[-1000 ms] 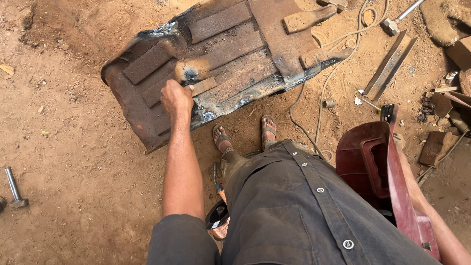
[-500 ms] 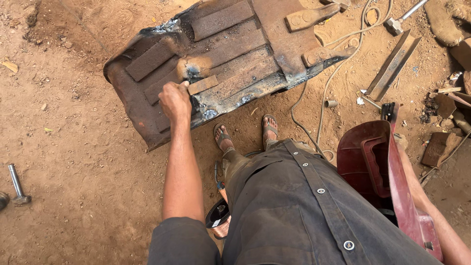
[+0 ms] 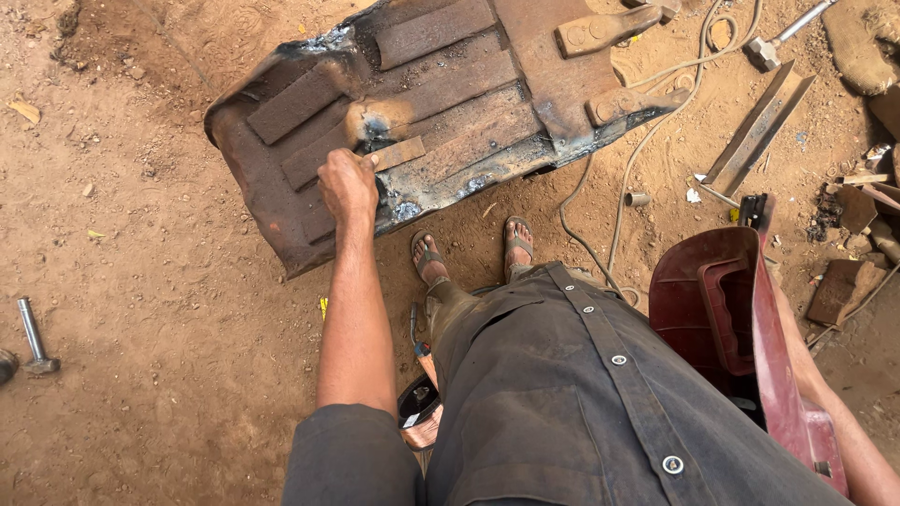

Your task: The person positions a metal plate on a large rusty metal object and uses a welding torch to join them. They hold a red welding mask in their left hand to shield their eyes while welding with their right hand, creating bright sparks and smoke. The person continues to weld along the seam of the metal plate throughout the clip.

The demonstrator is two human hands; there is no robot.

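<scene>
The ground (image 3: 141, 281) is bare reddish-brown dirt, scattered with pebbles. A large rusty ribbed metal panel (image 3: 450, 103) lies flat on it at the top. At the left edge lies a hammer (image 3: 36, 339). Right of the panel, a pale cable (image 3: 647, 141) snakes across the dirt, beside an angle-iron bar (image 3: 757, 131) and a second hammer (image 3: 776, 37). A small metal ring (image 3: 637, 199), possibly a pipe offcut, lies near the cable. 2 sandalled feet (image 3: 469, 253) stand just below the panel.

Bare reddish dirt floor (image 3: 141, 234) — pebbled, scattered with scrap, in flat daylight.
</scene>
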